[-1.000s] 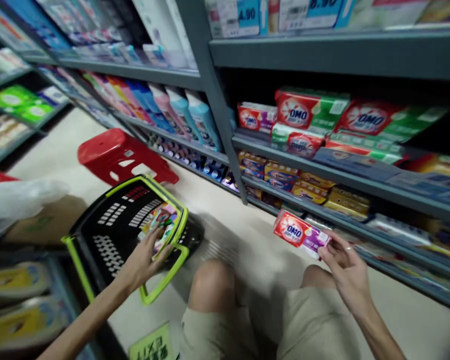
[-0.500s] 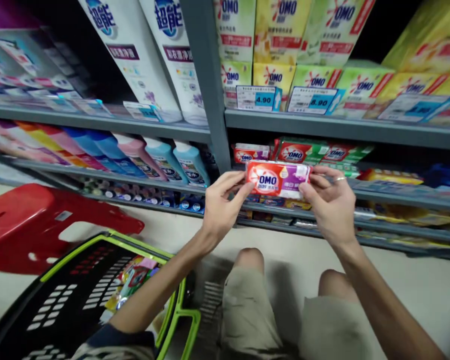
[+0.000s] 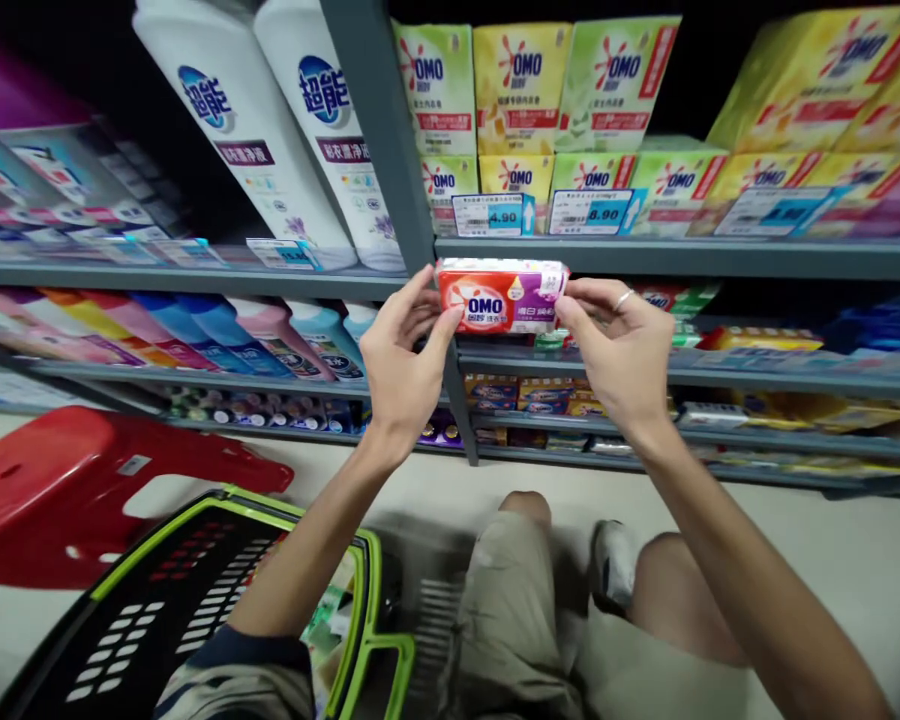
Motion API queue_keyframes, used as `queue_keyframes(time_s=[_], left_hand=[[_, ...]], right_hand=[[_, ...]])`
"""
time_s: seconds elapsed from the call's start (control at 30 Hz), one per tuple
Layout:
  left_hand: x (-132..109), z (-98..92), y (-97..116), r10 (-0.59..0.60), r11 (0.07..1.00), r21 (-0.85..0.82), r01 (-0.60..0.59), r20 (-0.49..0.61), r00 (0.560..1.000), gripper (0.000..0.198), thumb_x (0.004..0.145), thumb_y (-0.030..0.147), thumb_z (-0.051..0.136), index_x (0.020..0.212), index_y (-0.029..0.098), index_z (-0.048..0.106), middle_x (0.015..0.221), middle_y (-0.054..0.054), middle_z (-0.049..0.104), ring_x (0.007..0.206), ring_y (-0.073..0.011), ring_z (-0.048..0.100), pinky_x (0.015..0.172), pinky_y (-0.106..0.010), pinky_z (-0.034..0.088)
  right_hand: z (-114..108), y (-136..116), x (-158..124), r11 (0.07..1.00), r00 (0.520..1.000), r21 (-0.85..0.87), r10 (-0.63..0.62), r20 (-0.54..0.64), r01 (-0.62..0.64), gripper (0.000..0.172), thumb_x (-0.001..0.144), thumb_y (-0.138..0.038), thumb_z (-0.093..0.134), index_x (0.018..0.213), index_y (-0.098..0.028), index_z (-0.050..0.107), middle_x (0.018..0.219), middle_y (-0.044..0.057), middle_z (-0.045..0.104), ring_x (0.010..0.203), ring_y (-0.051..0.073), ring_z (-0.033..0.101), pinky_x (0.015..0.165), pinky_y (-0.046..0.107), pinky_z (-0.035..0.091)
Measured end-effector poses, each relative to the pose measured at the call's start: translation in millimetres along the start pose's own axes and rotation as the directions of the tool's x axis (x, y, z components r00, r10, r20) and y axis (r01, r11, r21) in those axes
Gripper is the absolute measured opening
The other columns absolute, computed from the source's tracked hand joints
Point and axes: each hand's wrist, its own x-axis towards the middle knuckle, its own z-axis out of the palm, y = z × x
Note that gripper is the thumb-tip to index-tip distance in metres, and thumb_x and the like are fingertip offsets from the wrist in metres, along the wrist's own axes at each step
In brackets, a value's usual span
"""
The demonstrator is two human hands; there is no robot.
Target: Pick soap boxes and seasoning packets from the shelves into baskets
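- Head view, looking forward and down: a red, purple and white OMO pack (image 3: 502, 298) is held up in front of the shelves, between two bare hands.
- The pack's long axis runs left to right, nearly level, with the printed front toward the wearer and a strip of the pale top side showing.
- Neither hand is nearer: the left hand (image 3: 405, 355) grasps the pack's left end and the right hand (image 3: 619, 350) its right end, where a ring (image 3: 625, 298) shows on one finger.
- Each thumb presses near the front of its end; the fingers curl behind, partly hidden by the pack.
- Both wrists sit lower than the pack and outside its ends; the left forearm (image 3: 307, 540) and right forearm (image 3: 742, 560) slant up and inward toward it.
- Just above the pack is a shelf edge (image 3: 645, 252) with price labels (image 3: 493, 215); whether the two touch, I cannot tell.
- Higher above the pack stand green and yellow boxes (image 3: 521, 90).
- Well below the pack, to its left, are a black and lime basket (image 3: 187, 570) under the left forearm and a red stool (image 3: 75, 490).
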Motion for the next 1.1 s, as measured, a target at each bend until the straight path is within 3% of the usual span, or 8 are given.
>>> queue_keyframes(time_s=[0.13, 0.3, 0.4, 0.5, 0.7, 0.9, 1.0, 1.1], left_hand=[[4, -0.9, -7, 0.061, 0.978, 0.198, -0.071, 0.054, 0.997, 0.044, 0.101, 0.043, 0.071, 0.140, 0.024, 0.071, 0.125, -0.008, 0.078, 0.112, -0.0208, 0.075, 0.101, -0.036, 0.064], [10, 2.9, -19, 0.054, 0.930, 0.354, -0.100, 0.139, 0.989, 0.039, 0.102, 0.042, 0.071, 0.136, 0.024, 0.071, 0.104, -0.005, 0.081, 0.096, -0.0210, 0.076, 0.096, -0.035, 0.061], [17, -0.3, -21, 0.071, 0.853, 0.486, -0.191, 0.254, 0.964, 0.032, 0.105, 0.045, 0.064, 0.123, 0.023, 0.079, 0.095, -0.007, 0.080, 0.089, -0.0236, 0.073, 0.093, -0.039, 0.058], [25, -5.4, -18, 0.028, 0.778, 0.576, -0.249, 0.365, 0.931, 0.039, 0.107, 0.052, 0.055, 0.114, 0.025, 0.081, 0.088, -0.009, 0.076, 0.084, -0.0251, 0.069, 0.090, -0.042, 0.054], [30, -7.9, -12, -0.147, 0.568, 0.757, -0.324, 0.480, 0.865, 0.043, 0.110, 0.045, 0.045, 0.121, 0.020, 0.078, 0.093, -0.016, 0.073, 0.101, -0.0353, 0.070, 0.096, -0.052, 0.049], [29, -2.9, -20, -0.218, 0.489, 0.799, -0.351, 0.501, 0.838, 0.039, 0.109, 0.028, 0.046, 0.135, 0.017, 0.073, 0.100, -0.022, 0.076, 0.110, -0.0423, 0.073, 0.095, -0.053, 0.050], [30, -0.6, -24, -0.230, 0.528, 0.792, -0.308, 0.482, 0.845, 0.033, 0.107, 0.023, 0.050, 0.127, 0.016, 0.076, 0.101, -0.020, 0.075, 0.112, -0.0395, 0.073, 0.098, -0.050, 0.050], [30, 2.5, -28, -0.223, 0.579, 0.769, -0.270, 0.468, 0.855, 0.026, 0.104, 0.022, 0.054, 0.112, 0.016, 0.079, 0.097, -0.017, 0.074, 0.112, -0.0365, 0.072, 0.102, -0.049, 0.048]], right_hand=[[0, 14, 2, 0.986, 0.991, -0.155, -0.033, 0.126, 0.052, 0.052, 0.099, -0.042, 0.073, 0.148, -0.026, 0.065, 0.113, 0.006, 0.076, 0.094, 0.019, 0.075, 0.088, 0.038, 0.069], [-3, 21, 13, 0.895, 0.958, -0.386, -0.130, 0.256, 0.225, 0.030, 0.104, -0.039, 0.068, 0.128, -0.024, 0.078, 0.118, 0.010, 0.075, 0.092, 0.023, 0.074, 0.093, 0.046, 0.066], [-2, 27, 16, 0.850, 0.944, -0.458, -0.123, 0.306, 0.259, 0.026, 0.106, -0.038, 0.065, 0.126, -0.027, 0.079, 0.116, 0.009, 0.077, 0.093, 0.024, 0.074, 0.097, 0.047, 0.063], [0, 36, 12, 0.813, 0.932, -0.500, -0.137, 0.336, 0.299, 0.026, 0.107, -0.035, 0.064, 0.126, -0.025, 0.078, 0.115, 0.009, 0.078, 0.100, 0.027, 0.074, 0.100, 0.049, 0.061], [7, 42, 5, 0.802, 0.929, -0.510, -0.142, 0.343, 0.311, 0.031, 0.110, -0.047, 0.055, 0.122, -0.026, 0.074, 0.121, 0.011, 0.070, 0.116, 0.030, 0.066, 0.105, 0.054, 0.057], [14, 42, 12, 0.719, 0.906, -0.589, -0.137, 0.401, 0.370, 0.033, 0.111, -0.045, 0.055, 0.099, -0.019, 0.071, 0.118, 0.013, 0.065, 0.115, 0.028, 0.054, 0.106, 0.053, 0.048], [15, 49, 16, 0.723, 0.898, -0.602, -0.059, 0.435, 0.339, 0.038, 0.109, -0.049, 0.062, 0.089, -0.017, 0.068, 0.116, 0.012, 0.065, 0.117, 0.027, 0.050, 0.110, 0.055, 0.041], [15, 55, 18, 0.712, 0.890, -0.611, -0.043, 0.454, 0.345, 0.034, 0.107, -0.047, 0.067, 0.093, -0.016, 0.070, 0.118, 0.011, 0.064, 0.120, 0.028, 0.050, 0.112, 0.055, 0.038]])
